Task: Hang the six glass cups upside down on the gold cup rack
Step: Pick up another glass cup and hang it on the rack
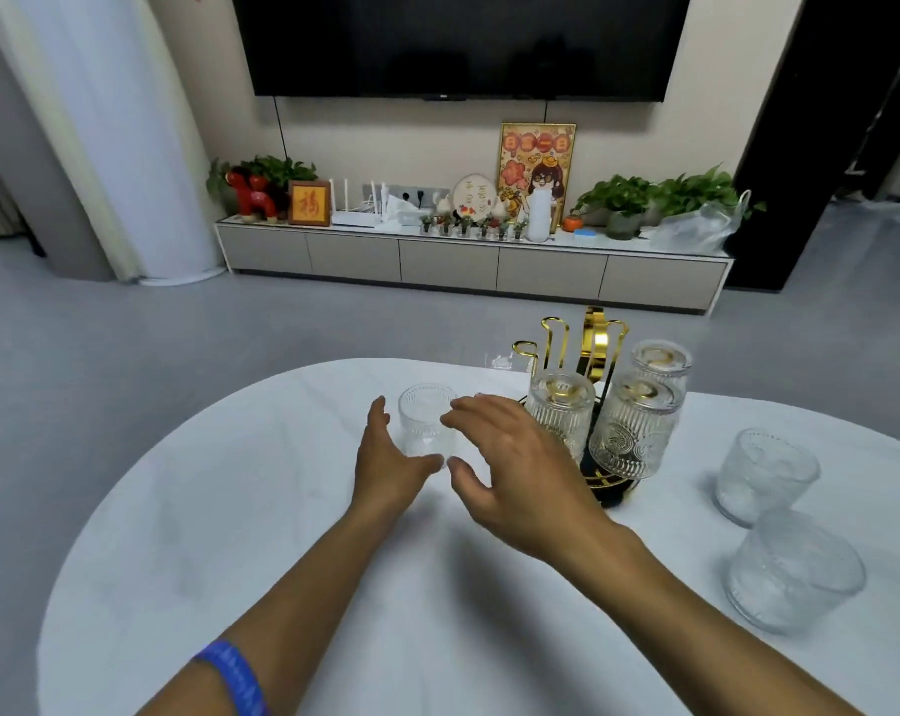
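A clear ribbed glass cup (427,421) stands upright on the white table (231,534), left of the gold cup rack (595,338). My left hand (386,457) is open just left of the cup, thumb near its base. My right hand (510,457) hovers open on the cup's right side, fingers spread, partly hiding the rack's base. Three cups hang upside down on the rack: the front left one (561,410), the front right one (631,426) and the rear one (662,366). Two more cups stand upright at the right, one farther (763,475) and one nearer (794,573).
The rack's left pegs (554,335) stand bare. The table's far edge curves close behind the rack, with grey floor beyond. A TV cabinet with plants and ornaments (468,224) lines the far wall.
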Available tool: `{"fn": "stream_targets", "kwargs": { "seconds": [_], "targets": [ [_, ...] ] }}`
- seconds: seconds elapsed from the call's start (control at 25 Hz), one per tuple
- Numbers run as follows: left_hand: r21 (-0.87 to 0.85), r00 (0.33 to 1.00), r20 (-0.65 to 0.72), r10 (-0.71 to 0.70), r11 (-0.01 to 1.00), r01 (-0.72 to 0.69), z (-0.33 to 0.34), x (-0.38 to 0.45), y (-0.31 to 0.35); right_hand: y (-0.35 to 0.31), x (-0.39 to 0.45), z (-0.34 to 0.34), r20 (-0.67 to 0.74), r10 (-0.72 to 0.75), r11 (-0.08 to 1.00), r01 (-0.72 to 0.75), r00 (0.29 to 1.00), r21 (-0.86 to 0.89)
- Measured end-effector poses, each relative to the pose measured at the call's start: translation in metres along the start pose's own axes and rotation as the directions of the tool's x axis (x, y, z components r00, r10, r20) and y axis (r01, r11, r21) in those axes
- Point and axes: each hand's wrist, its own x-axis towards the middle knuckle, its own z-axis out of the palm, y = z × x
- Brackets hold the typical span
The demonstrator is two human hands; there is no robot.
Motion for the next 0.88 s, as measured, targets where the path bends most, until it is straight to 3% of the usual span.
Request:
{"fn": "stream_targets", "kwargs": {
  "seconds": [0.12, 0.24, 0.32, 0.4, 0.52, 0.64, 0.68, 0.72, 0.76, 0.8, 0.84, 0.88],
  "targets": [
    [-0.049, 0.997, 0.081, -0.020, 0.998, 0.024, 0.017, 0.023, -0.004, 0.001, -0.004, 0.012, -0.017, 0.102, 0.992, -0.100, 0.995, 0.075],
    [0.027, 0.995, 0.099, -0.028, 0.999, 0.025, 0.009, 0.033, -0.002, 0.006, -0.004, 0.012, 0.006, 0.148, 0.987, -0.148, 0.989, 0.058],
    [0.069, 0.994, 0.093, 0.058, 0.996, -0.065, -0.007, 0.025, 0.006, 0.004, 0.004, 0.008, 0.030, 0.199, 0.975, -0.201, 0.980, 0.098],
    [0.022, 0.964, 0.141, 0.227, 0.972, -0.232, -0.024, 0.011, 0.022, 0.000, 0.025, 0.000, 0.029, 0.330, 0.900, -0.324, 0.944, 0.291],
    [-0.227, 0.870, 0.188, 0.456, 0.882, -0.413, -0.052, -0.013, 0.062, -0.005, 0.051, -0.021, 0.065, 0.502, 0.688, -0.444, 0.862, 0.574],
    [-0.697, 0.920, 0.092, 0.380, 0.684, -0.213, -0.055, -0.030, 0.093, -0.005, 0.058, -0.033, 0.244, 0.566, 0.224, -0.431, 0.788, 0.874],
    [-0.791, 0.940, 0.089, 0.329, 0.598, -0.134, -0.049, -0.036, 0.100, -0.002, 0.057, -0.039, 0.257, 0.552, 0.165, -0.406, 0.793, 0.899],
    [-0.828, 0.954, 0.086, 0.287, 0.553, -0.092, -0.042, -0.037, 0.109, 0.004, 0.055, -0.048, 0.210, 0.545, 0.215, -0.378, 0.812, 0.901],
    [-0.831, 0.962, 0.080, 0.262, 0.550, -0.080, -0.036, -0.035, 0.119, 0.014, 0.056, -0.059, 0.103, 0.542, 0.375, -0.350, 0.834, 0.858],
    [-0.800, 0.965, 0.067, 0.253, 0.592, -0.099, -0.032, -0.029, 0.131, 0.030, 0.057, -0.072, -0.059, 0.506, 0.638, -0.327, 0.861, 0.697],
    [-0.727, 0.963, 0.043, 0.266, 0.670, -0.152, -0.029, -0.020, 0.145, 0.049, 0.059, -0.085, -0.204, 0.436, 0.856, -0.334, 0.876, 0.395],
    [-0.616, 0.954, 0.021, 0.299, 0.756, -0.223, -0.027, -0.009, 0.159, 0.067, 0.061, -0.097, -0.275, 0.353, 0.935, -0.343, 0.894, 0.085]
  ]
}}
